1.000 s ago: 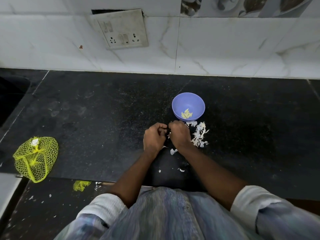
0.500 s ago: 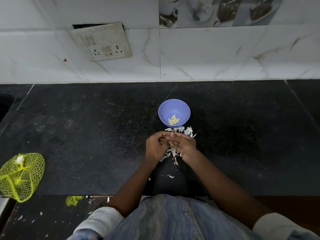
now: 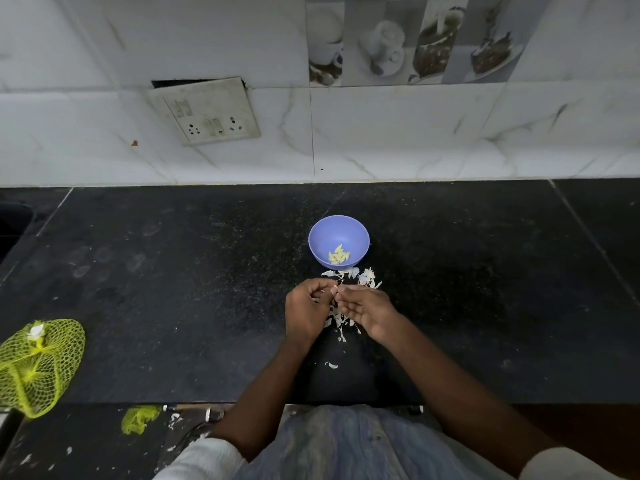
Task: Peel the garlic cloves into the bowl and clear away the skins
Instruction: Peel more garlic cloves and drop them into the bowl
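Observation:
A lilac bowl [image 3: 338, 226] stands on the black counter [image 3: 173, 278] and holds several peeled garlic cloves [image 3: 338, 255]. Just in front of it, my left hand [image 3: 306, 311] and my right hand [image 3: 369, 308] meet fingertip to fingertip around a small garlic clove [image 3: 334, 290]. The left hand is curled with the clove pinched at its fingertips. The right hand's fingertips touch the clove, palm turned up. White papery skins [image 3: 367, 278] lie scattered between the bowl and my hands and under them, with one loose piece [image 3: 332, 365] nearer the counter's front edge.
A yellow mesh bag [image 3: 38, 362] lies at the counter's left front corner. A yellow scrap [image 3: 138, 417] and white flecks lie on the floor below. A tiled wall with a socket plate [image 3: 207, 112] backs the counter. A sink edge [image 3: 14, 223] shows far left.
The view tilted up, so more wall shows. My right hand has turned from knuckles-up to palm-up at the clove. Both hands stay just in front of the bowl.

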